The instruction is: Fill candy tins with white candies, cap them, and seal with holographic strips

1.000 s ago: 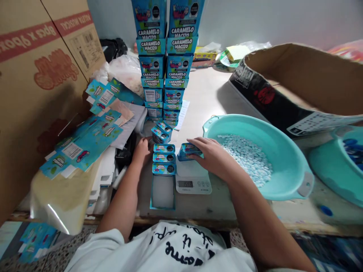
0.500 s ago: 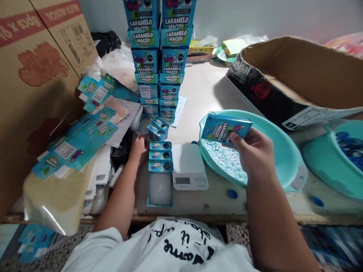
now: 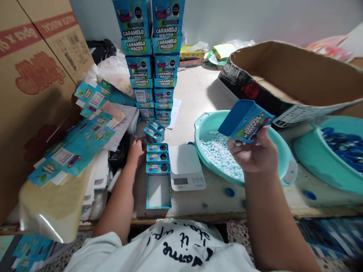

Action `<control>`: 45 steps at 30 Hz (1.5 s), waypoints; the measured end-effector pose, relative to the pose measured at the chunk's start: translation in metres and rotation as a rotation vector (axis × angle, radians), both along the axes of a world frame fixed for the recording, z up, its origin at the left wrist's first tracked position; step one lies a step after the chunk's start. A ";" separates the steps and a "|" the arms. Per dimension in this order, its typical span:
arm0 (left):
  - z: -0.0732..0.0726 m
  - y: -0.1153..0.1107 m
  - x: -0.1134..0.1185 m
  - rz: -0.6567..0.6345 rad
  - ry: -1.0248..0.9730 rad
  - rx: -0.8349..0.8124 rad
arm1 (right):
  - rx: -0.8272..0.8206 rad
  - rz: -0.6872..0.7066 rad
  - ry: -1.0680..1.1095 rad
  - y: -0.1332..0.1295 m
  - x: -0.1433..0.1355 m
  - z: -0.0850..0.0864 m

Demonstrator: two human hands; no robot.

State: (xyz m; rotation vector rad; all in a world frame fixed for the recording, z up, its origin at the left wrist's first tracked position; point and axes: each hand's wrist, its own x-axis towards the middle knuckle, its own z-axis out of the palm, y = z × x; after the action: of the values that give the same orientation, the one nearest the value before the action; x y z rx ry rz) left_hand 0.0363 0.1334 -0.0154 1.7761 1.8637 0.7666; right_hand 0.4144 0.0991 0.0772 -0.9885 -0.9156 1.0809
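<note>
A small blue candy box (image 3: 245, 120) is in my right hand (image 3: 253, 153), its fingers closed round it. The box is tilted over the teal basin (image 3: 283, 151), and a few white pieces show by the fingertips. Loose white and pale blue candies (image 3: 218, 155) lie in the basin. My left hand (image 3: 136, 151) rests on the table beside small upright boxes (image 3: 154, 130); its fingers are mostly hidden. Three similar boxes (image 3: 157, 157) stand in the back of an open blue display tray (image 3: 159, 207), whose front part holds nothing. A white digital scale (image 3: 185, 166) sits between tray and basin.
Tall stacks of filled display boxes (image 3: 153, 71) rise at the back. Flat unfolded cartons (image 3: 76, 147) lie at left by a big cardboard box (image 3: 36, 94). An open black-sided carton (image 3: 249, 83) and another teal basin (image 3: 320, 158) with blue pieces stand right. Blue caps (image 3: 229, 192) lie near the edge.
My right hand has turned and tipped the candy box over the basin and raised it slightly. My left hand stays by the small boxes. The view has shifted a little.
</note>
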 end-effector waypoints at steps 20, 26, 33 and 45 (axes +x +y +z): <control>-0.005 0.004 -0.003 -0.002 0.007 -0.005 | 0.100 -0.064 0.033 -0.004 -0.014 0.006; -0.006 0.006 -0.004 -0.004 -0.004 -0.012 | 0.167 -0.086 -0.057 -0.004 -0.021 0.003; -0.007 0.006 -0.002 0.000 0.000 0.007 | 0.294 -0.011 -0.605 -0.010 -0.054 0.008; -0.010 0.003 0.003 0.033 0.018 0.049 | 0.366 0.440 -1.407 -0.003 -0.089 -0.003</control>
State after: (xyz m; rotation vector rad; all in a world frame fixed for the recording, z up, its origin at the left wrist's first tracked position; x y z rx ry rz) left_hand 0.0391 0.1366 -0.0255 1.7914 1.9064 0.8170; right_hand 0.3252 0.0961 0.0745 -1.2097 -2.4496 0.3649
